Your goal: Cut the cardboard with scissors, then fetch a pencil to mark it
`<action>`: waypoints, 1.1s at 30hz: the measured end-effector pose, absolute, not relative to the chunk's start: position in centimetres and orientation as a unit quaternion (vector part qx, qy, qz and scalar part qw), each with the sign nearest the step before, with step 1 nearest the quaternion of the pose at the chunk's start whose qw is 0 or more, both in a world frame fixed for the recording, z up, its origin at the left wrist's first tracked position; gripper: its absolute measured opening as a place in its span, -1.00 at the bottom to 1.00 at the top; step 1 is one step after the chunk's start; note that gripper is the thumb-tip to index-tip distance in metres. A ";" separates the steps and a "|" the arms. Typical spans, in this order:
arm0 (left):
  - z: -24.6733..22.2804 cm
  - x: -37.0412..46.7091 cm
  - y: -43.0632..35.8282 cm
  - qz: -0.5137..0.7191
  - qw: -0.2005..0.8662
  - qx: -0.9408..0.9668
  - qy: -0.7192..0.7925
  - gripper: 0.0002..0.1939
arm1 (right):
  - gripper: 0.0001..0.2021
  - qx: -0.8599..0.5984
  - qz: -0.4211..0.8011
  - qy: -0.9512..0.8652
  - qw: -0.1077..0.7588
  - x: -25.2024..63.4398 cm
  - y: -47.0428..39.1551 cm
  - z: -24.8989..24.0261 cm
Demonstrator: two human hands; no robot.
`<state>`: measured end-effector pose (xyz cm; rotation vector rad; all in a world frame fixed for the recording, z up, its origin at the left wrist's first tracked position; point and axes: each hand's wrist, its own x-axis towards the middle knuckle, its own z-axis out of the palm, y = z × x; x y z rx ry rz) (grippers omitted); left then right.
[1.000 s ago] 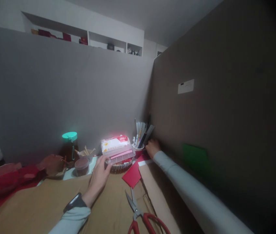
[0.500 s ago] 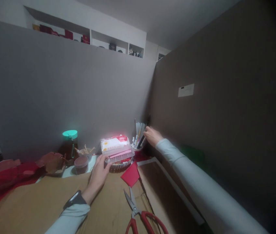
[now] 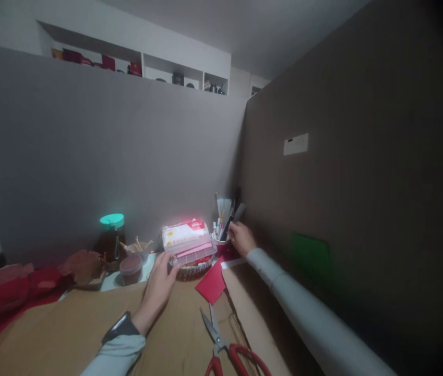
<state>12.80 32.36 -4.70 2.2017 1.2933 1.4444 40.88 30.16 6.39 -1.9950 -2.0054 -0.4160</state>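
Note:
My left hand is closed on the near left corner of a clear plastic compartment case, thumb in front. The case lies tilted over a round woven basket, with a white and red soft pack behind it. My right hand is at the right side of a white cup of pens, fingers curled together. A dark pen and a grey strip stick up beside those fingers; whether they grip one is hidden. A folded red paper and open red-handled scissors lie nearer me.
Cardboard covers the tabletop. To the left stand a bottle with a turquoise lid, a tub of small sticks and a lidded tub. Grey partitions close the back and right. A green panel is at right.
My right hand has come down from above the pen cup to its right side. A grey strip now shows above the fingers. The left hand stays at the case.

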 end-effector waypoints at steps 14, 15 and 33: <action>-5.0 12.8 32.5 0.497 0.099 0.746 0.432 -0.72 | -0.70 -0.651 -0.044 -0.754 0.067 42.5 31.9 4.6; -4.9 12.8 32.5 0.497 0.101 0.745 0.433 -0.71 | -0.70 -0.646 -0.043 -0.760 0.060 42.7 32.0 4.7; -4.0 13.5 31.3 0.495 0.120 0.738 0.443 -0.66 | -0.70 -0.607 -0.034 -0.773 0.182 43.3 33.3 2.5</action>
